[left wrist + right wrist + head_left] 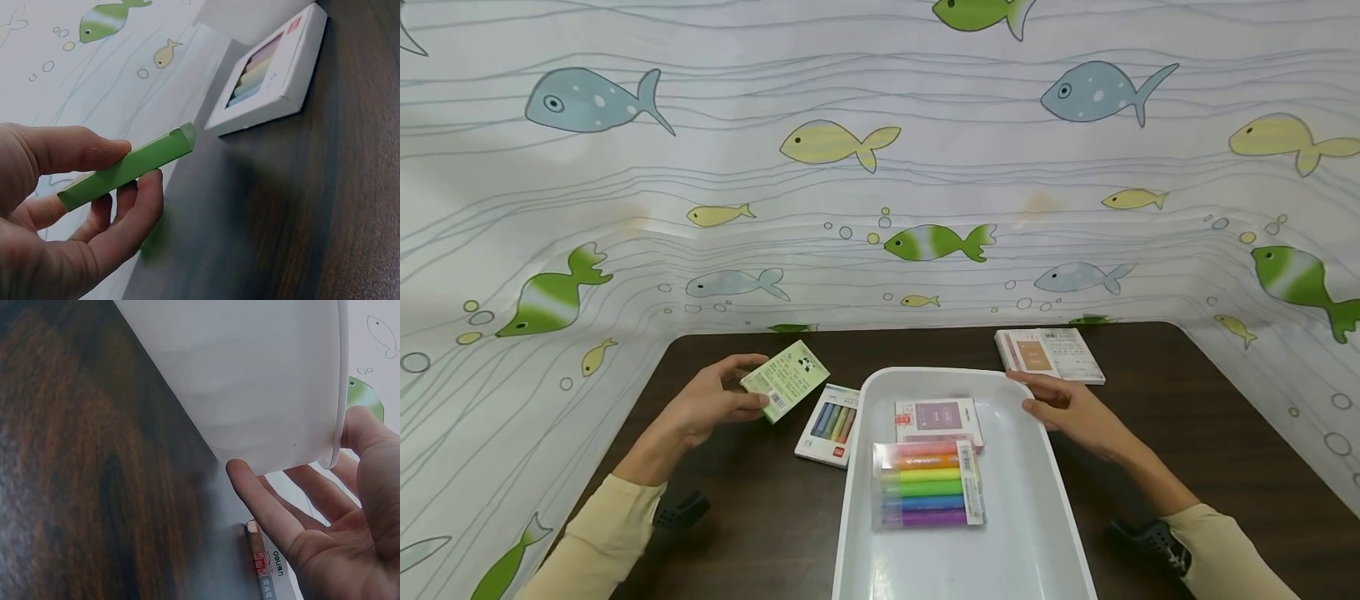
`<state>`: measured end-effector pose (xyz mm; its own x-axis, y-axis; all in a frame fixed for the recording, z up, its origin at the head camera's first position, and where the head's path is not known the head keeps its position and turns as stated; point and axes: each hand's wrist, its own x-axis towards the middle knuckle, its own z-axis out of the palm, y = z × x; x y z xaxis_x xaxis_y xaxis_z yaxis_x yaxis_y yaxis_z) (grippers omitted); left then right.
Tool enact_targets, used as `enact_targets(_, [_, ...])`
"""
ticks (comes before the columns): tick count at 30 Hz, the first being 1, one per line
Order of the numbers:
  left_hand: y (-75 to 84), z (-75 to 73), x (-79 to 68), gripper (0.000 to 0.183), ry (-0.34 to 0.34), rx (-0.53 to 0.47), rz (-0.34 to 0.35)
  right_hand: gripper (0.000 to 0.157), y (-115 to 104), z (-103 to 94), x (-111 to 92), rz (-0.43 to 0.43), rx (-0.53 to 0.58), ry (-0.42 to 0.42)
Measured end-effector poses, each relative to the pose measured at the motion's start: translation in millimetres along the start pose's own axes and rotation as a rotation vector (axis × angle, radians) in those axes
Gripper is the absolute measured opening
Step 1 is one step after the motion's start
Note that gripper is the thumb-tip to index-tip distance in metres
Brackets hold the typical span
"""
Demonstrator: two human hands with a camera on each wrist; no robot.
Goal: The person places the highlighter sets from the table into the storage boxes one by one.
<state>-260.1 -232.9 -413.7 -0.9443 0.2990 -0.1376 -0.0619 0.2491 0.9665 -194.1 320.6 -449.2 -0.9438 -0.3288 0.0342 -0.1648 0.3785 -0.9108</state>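
My left hand (pixel 713 398) holds a small flat green box (pixel 788 379) above the table, thumb on one face and fingers on the other. Its green narrow side shows in the left wrist view. Close by on the table lies a white box of coloured sticks (pixel 829 425), seen through its window. My right hand (pixel 1078 412) grips the far right corner of the white tray (pixel 1063 492), with the thumb at the rim and fingers against the outer wall. Inside the tray lie a pack of rainbow-coloured markers (pixel 925 485) and a white box with a purple panel (pixel 938 417).
Beyond the tray's far right corner, white boxes (pixel 1051 354) lie on the dark wooden table (pixel 760 533), one with an orange-brown panel. A fish-patterned sheet (pixel 850 192) rises behind the table and along both sides.
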Motion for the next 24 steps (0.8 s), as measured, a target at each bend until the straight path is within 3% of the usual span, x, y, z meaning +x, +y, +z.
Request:
enact_targets(11, [10.1,-1.4,-3.8,0.075,-0.040,-0.032,0.046,0.050,0.9,-2.7,0.4,0.006,-0.019,-0.004])
enact_targets(24, [13.8,-0.7,-5.4,0.075,-0.072,-0.063,0.049,0.051,-0.9,-2.2,0.7,-0.013,-0.002,-0.015])
